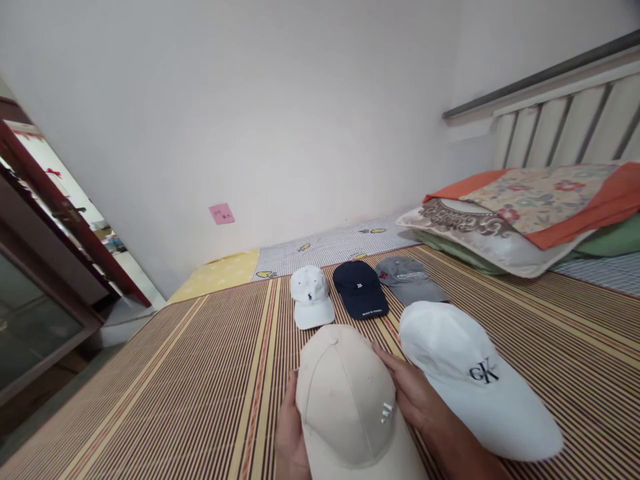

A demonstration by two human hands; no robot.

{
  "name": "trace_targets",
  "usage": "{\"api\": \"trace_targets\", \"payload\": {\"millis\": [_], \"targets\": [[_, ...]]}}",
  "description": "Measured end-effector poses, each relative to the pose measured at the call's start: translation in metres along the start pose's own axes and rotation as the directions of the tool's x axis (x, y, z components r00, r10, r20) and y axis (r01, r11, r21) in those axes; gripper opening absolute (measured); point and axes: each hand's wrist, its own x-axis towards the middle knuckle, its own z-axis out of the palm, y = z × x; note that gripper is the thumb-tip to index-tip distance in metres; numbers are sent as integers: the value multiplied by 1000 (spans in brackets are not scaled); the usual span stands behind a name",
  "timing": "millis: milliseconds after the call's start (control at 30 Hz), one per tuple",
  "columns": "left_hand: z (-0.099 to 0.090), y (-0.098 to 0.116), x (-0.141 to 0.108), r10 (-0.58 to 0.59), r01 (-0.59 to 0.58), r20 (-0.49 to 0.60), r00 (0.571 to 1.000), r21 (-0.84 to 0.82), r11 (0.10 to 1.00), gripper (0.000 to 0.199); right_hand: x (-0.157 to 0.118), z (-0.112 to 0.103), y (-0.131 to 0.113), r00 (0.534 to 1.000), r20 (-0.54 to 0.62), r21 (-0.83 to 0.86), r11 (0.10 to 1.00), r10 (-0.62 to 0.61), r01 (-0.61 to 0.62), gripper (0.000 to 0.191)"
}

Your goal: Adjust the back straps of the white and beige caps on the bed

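Observation:
A beige baseball cap is held between my two hands at the bottom centre, its brim toward me and cut off by the frame. My left hand grips its left side, fingers partly hidden behind it. On the other side my right hand is closed on the cap's edge. Close to my right forearm lies a white cap with CK letters. Beyond the beige cap sit a small white cap, a navy cap and a grey cap in a row.
A striped bamboo mat covers the bed. Pillows with a floral orange-edged cover are stacked at the right, below a radiator. A pink note is on the wall. A dark red door stands at the left.

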Motion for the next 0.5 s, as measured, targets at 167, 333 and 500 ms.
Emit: {"api": "trace_targets", "payload": {"millis": [167, 333, 500], "targets": [[-5, 1, 2, -14, 14, -112, 994, -2, 1000, 54, 11, -15, 5, 996, -83, 3, 1000, 28, -27, 38], [-18, -3, 8, 58, -57, -208, 976, 10, 998, 57, 13, -27, 1, 999, -30, -54, 998, 28, -29, 41], [-30, -7, 18, 4, -7, -211, 978, -13, 1000, 50, 15, -33, -2, 997, 73, -28, 1000, 13, -11, 43]]}}
